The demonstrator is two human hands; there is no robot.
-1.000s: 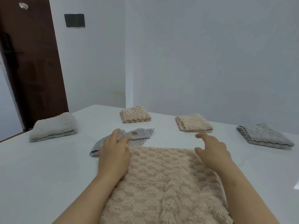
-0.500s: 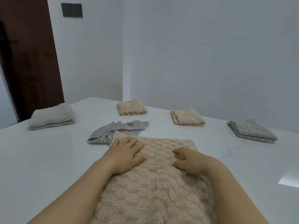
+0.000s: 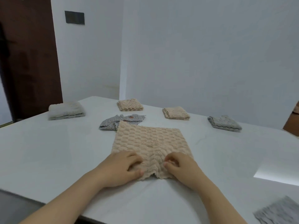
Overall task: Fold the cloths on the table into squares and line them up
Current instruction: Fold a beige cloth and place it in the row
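Left hand (image 3: pixel 120 168) and right hand (image 3: pixel 180 168) curl over the near edge of the beige bobbled cloth (image 3: pixel 150 141), seemingly pinching it, likely to fold it forward.

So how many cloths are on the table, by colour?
Beige: 3: left folded beige cloth, right folded beige cloth, spread beige cloth
Grey: 3: folded grey cloth, crumpled grey cloth, near grey cloth
Pale: 1: pale folded cloth
Total: 7

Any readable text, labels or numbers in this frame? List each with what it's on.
None readable.
The dark wall plate shows no marking.
The reddish patch on the crumpled grey cloth is too small to tell whether it carries text.
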